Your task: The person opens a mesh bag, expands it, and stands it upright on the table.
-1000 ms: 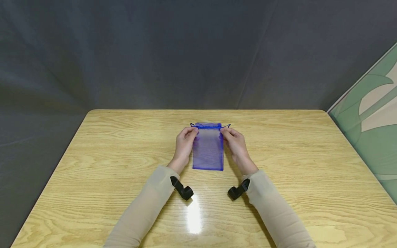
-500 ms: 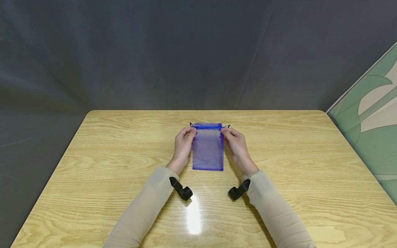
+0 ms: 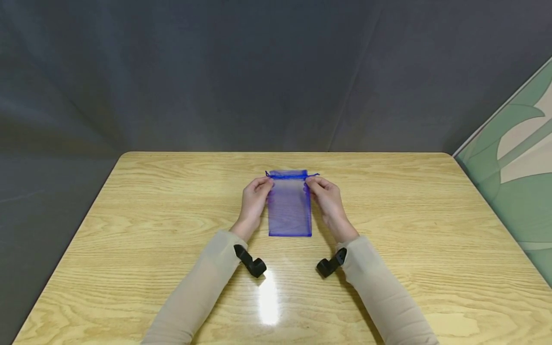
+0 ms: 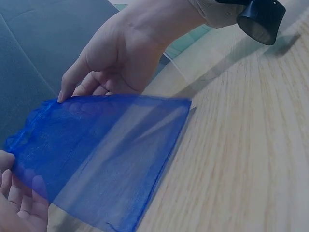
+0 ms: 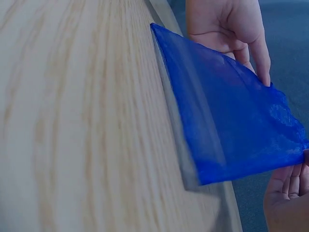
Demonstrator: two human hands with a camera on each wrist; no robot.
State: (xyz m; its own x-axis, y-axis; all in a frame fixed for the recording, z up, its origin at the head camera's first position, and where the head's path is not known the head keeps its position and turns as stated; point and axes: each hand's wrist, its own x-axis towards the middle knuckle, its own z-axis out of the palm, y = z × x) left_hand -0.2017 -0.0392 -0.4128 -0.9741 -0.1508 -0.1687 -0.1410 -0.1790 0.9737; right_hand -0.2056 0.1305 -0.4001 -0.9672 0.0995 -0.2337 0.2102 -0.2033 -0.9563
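A sheer blue drawstring pouch (image 3: 289, 208) spreads flat between both hands, its gathered drawstring end pointing away from me. My left hand (image 3: 255, 201) pinches its left edge just under the cord, thumb on top and fingers showing through the mesh behind. On the opposite edge, my right hand (image 3: 328, 203) pinches at the same height. Short cord loops stick out past both sides. In the left wrist view the pouch (image 4: 111, 154) slopes, with its bottom edge low over the wood and its top raised. The right wrist view shows the pouch (image 5: 227, 116) taut, and nothing shows inside it.
The wooden table (image 3: 151, 239) extends on all sides of the hands. Behind it hangs a dark grey curtain (image 3: 258, 76), and a green leaf-patterned panel (image 3: 517, 167) stands at the right edge. Each sleeve carries a black wrist camera (image 3: 256, 267).
Both hands keep their pinch on the pouch. The left hand has edged slightly outward to the left, and the cord loops have shifted a little; otherwise the pouch stays almost in place.
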